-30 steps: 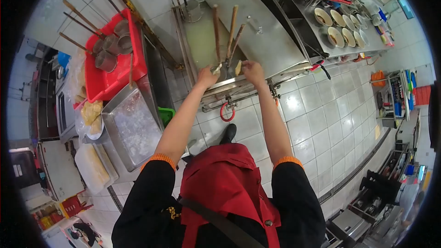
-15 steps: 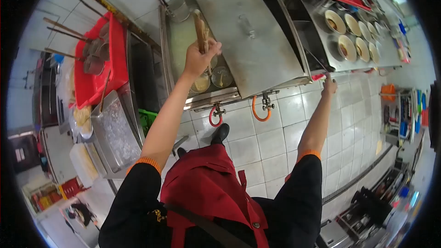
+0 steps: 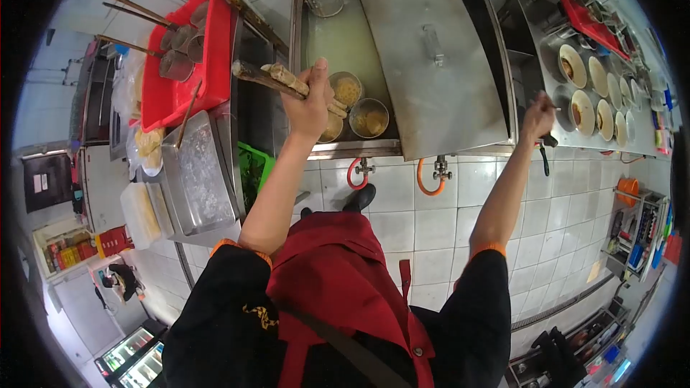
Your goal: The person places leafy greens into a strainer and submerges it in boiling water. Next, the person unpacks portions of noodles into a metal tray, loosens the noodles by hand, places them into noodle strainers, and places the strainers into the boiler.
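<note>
My left hand (image 3: 308,103) is wrapped around the wooden handles (image 3: 272,79) of noodle strainers over the cooker's left side. Below it, noodles sit in wire strainer baskets (image 3: 370,118) in the cloudy water (image 3: 338,43); the hand partly covers one basket. At the right end of the cooker, my right hand (image 3: 537,118) is closed on a black-handled utensil (image 3: 549,141), whose dark end shows below the fingers; its head cannot be made out. Several pale bowls (image 3: 583,113) with dark contents stand on the counter just right of that hand.
A metal lid (image 3: 435,93) covers the cooker's middle. At left, a red basket (image 3: 151,104) holds more strainers, near a metal tray (image 3: 198,179). Gas valves with orange hoses (image 3: 429,187) stick out in front. Another red basket (image 3: 586,14) stands at back right.
My right hand has moved up and toward the bowls and has closed on the black-handled utensil. In my left hand, the wooden handles have tipped from near upright to leaning left. The view has shifted.
</note>
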A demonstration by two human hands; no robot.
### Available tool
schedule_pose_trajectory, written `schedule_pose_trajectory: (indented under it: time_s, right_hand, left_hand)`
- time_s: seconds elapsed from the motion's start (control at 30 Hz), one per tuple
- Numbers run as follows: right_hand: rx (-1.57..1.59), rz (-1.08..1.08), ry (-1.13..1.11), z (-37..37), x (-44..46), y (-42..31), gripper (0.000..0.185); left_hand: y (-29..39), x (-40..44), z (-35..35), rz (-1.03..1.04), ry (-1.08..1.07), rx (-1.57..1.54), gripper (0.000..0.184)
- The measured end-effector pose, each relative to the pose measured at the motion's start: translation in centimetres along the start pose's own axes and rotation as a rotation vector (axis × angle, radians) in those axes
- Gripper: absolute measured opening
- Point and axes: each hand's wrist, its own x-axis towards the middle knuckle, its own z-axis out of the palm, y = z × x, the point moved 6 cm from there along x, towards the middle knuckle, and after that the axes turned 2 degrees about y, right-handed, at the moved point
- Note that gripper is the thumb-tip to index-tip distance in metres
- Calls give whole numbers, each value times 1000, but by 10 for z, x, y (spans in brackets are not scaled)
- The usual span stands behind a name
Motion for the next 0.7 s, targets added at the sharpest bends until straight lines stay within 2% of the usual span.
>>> schedule_pose_trajectory:
  time_s: [0.03,0.07,0.1,0.13,0.17,0.2,0.23,0.27,0.33,0.37,0.4,0.47,0.5,0.57,0.7]
  right_hand:
    - [-386,-119,114,-24,-4,-39,34]
    - [-300,-414,205,-56,-6,-46,39]
    - [214,-131,148,-94,-30,-91,30]
    - [452,-165,124,-118,-49,-119,22]
    - [385,-166,59,-134,-79,-161,17]
    - [419,-204,-138,-129,-101,-172,17]
    - [450,-369,-408,-114,-134,-195,11]
    - [610,-256,-613,-89,-166,-194,13]
    - [344,-261,-897,-34,-226,-200,13]
    - [232,-409,-943,-10,-250,-204,12]
    - [180,-247,-1058,17,-269,-196,12]
    - [295,-504,-1061,68,-302,-160,9]
    - [295,-503,-1060,70,-302,-163,9]
    - [333,-723,-899,59,-295,-185,9]
    - [200,-652,-909,46,-290,-186,9]
  left_hand:
    - [2,0,-4,22,25,68,46]
    - [3,0,-5,21,34,62,46]
    - [4,2,-5,31,58,93,45]
    - [4,3,-6,37,83,127,45]
    - [-1,4,-10,33,94,124,45]
    - [-9,7,-11,56,68,145,44]
    - [-16,9,-12,75,39,165,42]
    - [-23,9,-16,66,45,159,42]
    - [-36,12,-17,5,23,210,41]
    - [-39,13,-16,-30,18,218,41]
    - [-38,14,-16,-27,21,210,41]
    - [-30,14,-10,122,-116,308,42]
    - [-38,17,-13,41,-163,276,41]
    - [-39,19,-20,12,-110,283,41]
    - [-37,12,-32,-40,12,243,40]
